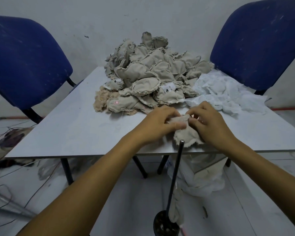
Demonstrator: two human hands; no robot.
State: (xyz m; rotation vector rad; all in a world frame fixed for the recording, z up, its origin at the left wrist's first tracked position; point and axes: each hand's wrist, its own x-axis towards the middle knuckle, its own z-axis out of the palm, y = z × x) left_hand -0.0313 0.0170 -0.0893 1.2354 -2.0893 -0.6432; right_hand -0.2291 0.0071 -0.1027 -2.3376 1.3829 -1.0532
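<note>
So both hands are on one small beige fabric piece with frayed edges [186, 133], which sits at the near edge of the pale grey bench [75, 126], right in front of the person. The left hand [158, 123] has its fingers curled over the top left part of the piece with the thumb pressed along it, so it's gripping the fabric. The right hand [209, 123] pinches the top edge from the other side, fingers bent in tight. The lower part of the piece spreads flat on the bench between the two wrists.

Just behind the hands there's a big heap of similar beige frayed fabric pieces [152, 72], a few with little white labels showing. A crumpled white thin cloth [225, 94] lies beside the heap on the right, touching it. Two blue padded chairs [24, 65] stand at the far corners, against the wall.

A thin black metal rod [175, 176] stands upright just in front of the bench edge, with a strip of beige fabric hanging next to it lower down.
</note>
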